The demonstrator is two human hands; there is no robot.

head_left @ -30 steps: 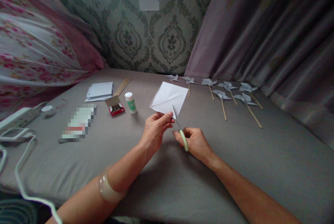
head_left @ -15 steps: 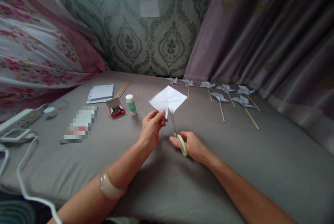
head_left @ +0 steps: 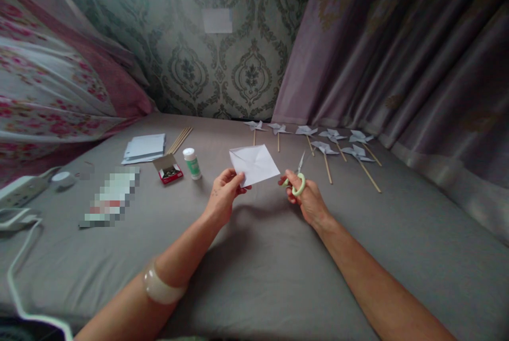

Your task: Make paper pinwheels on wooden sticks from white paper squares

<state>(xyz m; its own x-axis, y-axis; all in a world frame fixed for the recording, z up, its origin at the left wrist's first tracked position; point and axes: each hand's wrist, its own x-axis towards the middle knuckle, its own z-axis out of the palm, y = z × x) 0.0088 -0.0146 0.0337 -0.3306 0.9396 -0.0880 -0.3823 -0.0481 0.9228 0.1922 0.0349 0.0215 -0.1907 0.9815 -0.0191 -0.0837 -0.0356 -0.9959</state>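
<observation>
My left hand (head_left: 225,194) pinches the near corner of a creased white paper square (head_left: 254,165) and holds it up over the grey surface (head_left: 254,256). My right hand (head_left: 305,199) grips small scissors (head_left: 296,177) by their pale green handle. The blades point up and away, just to the right of the paper and clear of it. A pale bangle sits on my left forearm.
Several paper pinwheels on wooden sticks (head_left: 326,150) lie in a row at the back right. A glue bottle (head_left: 192,163), a small open red box (head_left: 169,168), loose sticks (head_left: 178,140), a paper stack (head_left: 143,148) and a power strip with cable (head_left: 19,192) lie at the left.
The scissors have come off the paper's lower edge and swung to its right side. The left hand has turned the paper flatter and lower. The view has shifted a little.
</observation>
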